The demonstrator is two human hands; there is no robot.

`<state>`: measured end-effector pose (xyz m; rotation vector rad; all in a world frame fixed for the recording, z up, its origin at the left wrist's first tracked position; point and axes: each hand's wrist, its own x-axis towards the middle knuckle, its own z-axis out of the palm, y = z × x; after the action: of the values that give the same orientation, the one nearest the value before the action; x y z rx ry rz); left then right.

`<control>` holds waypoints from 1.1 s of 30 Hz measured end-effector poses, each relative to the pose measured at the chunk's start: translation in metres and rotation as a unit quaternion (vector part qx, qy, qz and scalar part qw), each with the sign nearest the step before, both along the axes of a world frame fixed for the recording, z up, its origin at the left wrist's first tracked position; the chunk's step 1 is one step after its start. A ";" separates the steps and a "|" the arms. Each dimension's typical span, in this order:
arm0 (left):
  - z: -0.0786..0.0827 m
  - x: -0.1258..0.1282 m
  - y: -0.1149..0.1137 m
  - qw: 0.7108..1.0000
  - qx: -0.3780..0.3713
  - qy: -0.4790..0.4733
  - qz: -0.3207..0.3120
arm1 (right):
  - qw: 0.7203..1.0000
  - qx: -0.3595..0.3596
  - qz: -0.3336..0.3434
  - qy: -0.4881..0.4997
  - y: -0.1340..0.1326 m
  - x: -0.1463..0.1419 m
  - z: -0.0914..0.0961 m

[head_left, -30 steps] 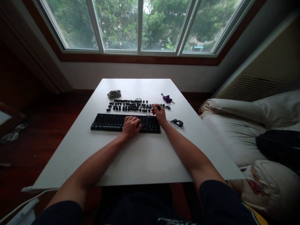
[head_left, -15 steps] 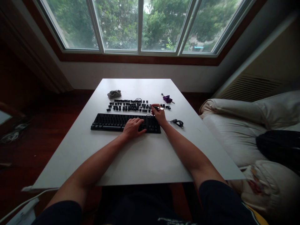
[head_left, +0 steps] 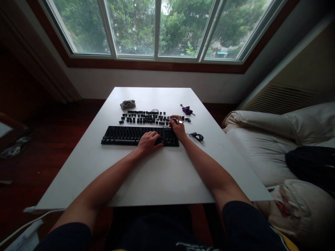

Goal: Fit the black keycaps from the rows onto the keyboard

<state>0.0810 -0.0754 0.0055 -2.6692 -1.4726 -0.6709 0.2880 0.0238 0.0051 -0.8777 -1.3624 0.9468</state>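
Note:
A black keyboard lies on the white table in front of me. My left hand rests over its right-of-middle part, fingers stretched out and the thumb at the front edge; the keys beneath are hidden. Above the keyboard's right end is my right hand, its fingers pinched round a slim tool with a shiny metal part. Its exact kind is too small to make out. Just behind the keyboard, several loose black keycaps lie in rough rows, close to my right fingertips.
A crumpled grey cloth sits at the back left of the white table. At the back right lies a purple cloth with a thin stick-like thing by it. A coiled black cable is right of the keyboard. A sofa stands beyond the table's right edge.

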 end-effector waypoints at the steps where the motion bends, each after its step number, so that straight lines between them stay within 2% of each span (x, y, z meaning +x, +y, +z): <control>1: -0.001 -0.001 0.001 1.000 0.002 -0.002 -0.003 | 1.000 -0.004 -0.003 0.006 0.000 0.000 0.000; 10: 0.000 -0.002 0.002 1.000 -0.006 -0.021 -0.022 | 0.999 -0.028 -0.004 0.025 0.004 -0.003 -0.002; 15: 0.008 -0.004 -0.005 0.993 0.042 -0.103 0.046 | 0.990 -0.071 -0.048 0.113 0.014 0.004 -0.009; 20: 0.009 -0.012 -0.005 0.975 0.068 -0.198 0.072 | 0.969 -0.109 -0.093 0.203 0.027 0.019 -0.016; 24: 0.004 -0.017 0.002 0.948 0.062 -0.288 0.116 | 0.968 -0.120 -0.107 0.195 0.029 0.022 -0.018; 27: 0.001 -0.018 0.005 0.933 0.063 -0.336 0.115 | 0.970 -0.114 -0.105 0.189 0.030 0.021 -0.019; 33: 0.000 -0.016 0.003 0.928 0.060 -0.352 0.106 | 0.975 -0.107 -0.107 0.164 0.031 0.021 -0.021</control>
<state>0.0645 -0.0721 0.0052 -2.2140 -1.7229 -1.7511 0.3091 0.0545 -0.0157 -0.9602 -0.8761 1.0294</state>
